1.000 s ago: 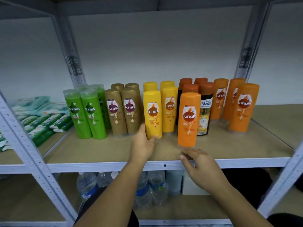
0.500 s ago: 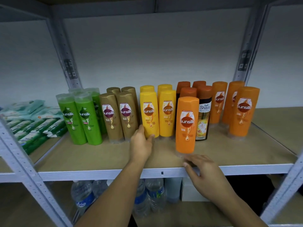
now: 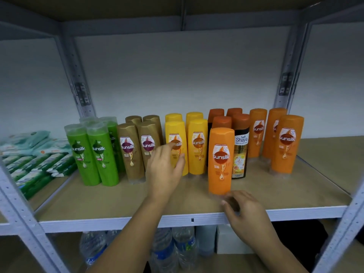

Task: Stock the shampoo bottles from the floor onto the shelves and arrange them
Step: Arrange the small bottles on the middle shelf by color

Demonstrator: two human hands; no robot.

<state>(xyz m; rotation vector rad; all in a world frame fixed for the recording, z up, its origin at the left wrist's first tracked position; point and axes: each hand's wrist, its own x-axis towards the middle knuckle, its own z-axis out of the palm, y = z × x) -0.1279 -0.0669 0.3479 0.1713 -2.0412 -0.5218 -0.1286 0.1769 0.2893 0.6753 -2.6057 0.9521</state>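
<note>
Sunsilk shampoo bottles stand upside down on the wooden shelf [image 3: 275, 196] in colour groups: green [image 3: 92, 154], brown [image 3: 128, 150], yellow [image 3: 198, 144] and orange [image 3: 286, 144]. One orange bottle [image 3: 221, 160] stands alone in front of the row, ahead of a dark Safi Shayla bottle [image 3: 241, 146]. My left hand [image 3: 165, 170] is raised in front of the front left yellow bottle [image 3: 173, 131], fingers relaxed and touching its face. Near the shelf's front edge, my right hand [image 3: 246, 211] has loosely bent fingers by the lone orange bottle's clear cap, holding nothing.
Green and white wipe packs [image 3: 35, 154] lie on the neighbouring shelf at left. Water bottles [image 3: 173, 251] and a white box [image 3: 230, 243] sit on the shelf below. Grey metal posts [image 3: 78, 85] frame the bay. Bare board lies in front of the rows.
My left hand has risen from the base of the yellow bottle to its label. The yellow bottle now stands back in line with its neighbour. My right hand stays by the orange bottle's base.
</note>
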